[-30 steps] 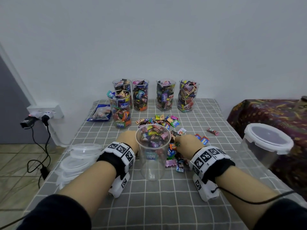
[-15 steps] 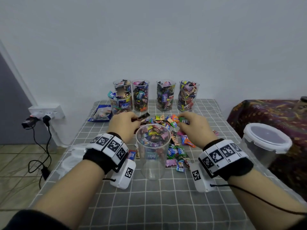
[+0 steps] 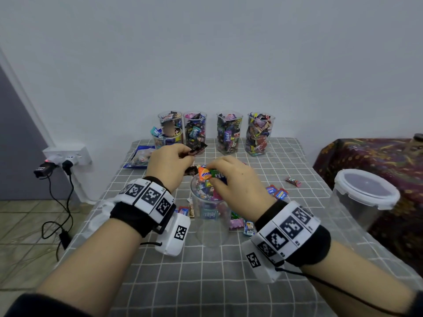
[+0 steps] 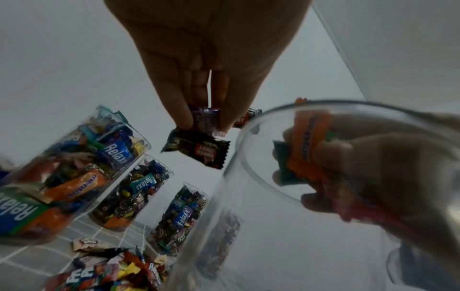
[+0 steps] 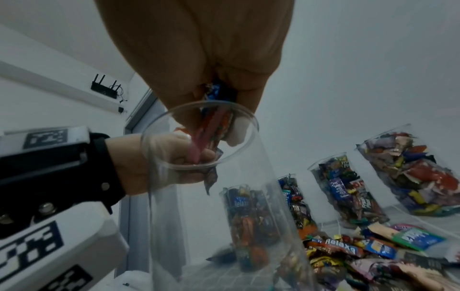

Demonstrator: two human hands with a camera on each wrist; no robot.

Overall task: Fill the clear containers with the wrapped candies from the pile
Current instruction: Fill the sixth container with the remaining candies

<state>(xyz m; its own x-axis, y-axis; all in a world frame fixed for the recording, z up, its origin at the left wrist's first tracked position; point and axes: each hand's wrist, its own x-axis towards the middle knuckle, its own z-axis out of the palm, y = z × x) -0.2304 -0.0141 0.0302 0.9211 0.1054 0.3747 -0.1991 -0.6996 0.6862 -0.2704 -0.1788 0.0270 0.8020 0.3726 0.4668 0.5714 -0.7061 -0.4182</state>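
Clear plastic, the cup (image 3: 209, 216) stands mid-table by the pile (image 5: 373, 254), so both the left hand (image 3: 168, 167) and right hand (image 3: 238, 181), each pinching candies (image 3: 204, 173), should centre over its rim before letting go.

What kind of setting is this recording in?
Probably a room at home, not a workshop: a small table under a grey checked cloth, a wall socket with chargers, and patterned fabric over furniture beside it.

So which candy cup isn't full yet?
The near cup under both hands, right in front of the person. It is only part filled, while the five cups at the back by the wall are packed to their tops.
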